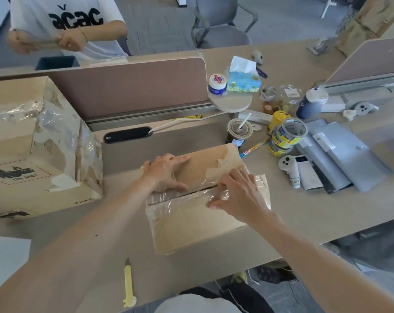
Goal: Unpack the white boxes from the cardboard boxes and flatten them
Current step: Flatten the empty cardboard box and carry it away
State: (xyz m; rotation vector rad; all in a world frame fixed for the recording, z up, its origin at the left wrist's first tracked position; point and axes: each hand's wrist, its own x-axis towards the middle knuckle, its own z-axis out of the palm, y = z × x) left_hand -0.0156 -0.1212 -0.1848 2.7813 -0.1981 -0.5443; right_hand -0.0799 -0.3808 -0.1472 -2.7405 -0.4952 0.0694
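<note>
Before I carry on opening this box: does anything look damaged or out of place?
The small cardboard box in front has paper torn off its far flap and wrinkled tape along its seam. The large cardboard box at left is torn likewise. The yellow knife lies near the table edge.

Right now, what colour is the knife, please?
The knife is pale yellow; head view.

Two cardboard boxes stand on the desk: one large box (33,143) and one small box (198,213). Four hands show: the wearer's left hand (164,172) and right hand (239,195), and two hands (69,40) of another person. There are three stacked tape rolls (290,131), one yellow knife (128,283), one tissue box (243,81), one cup (239,134) and one chair (218,23).
</note>
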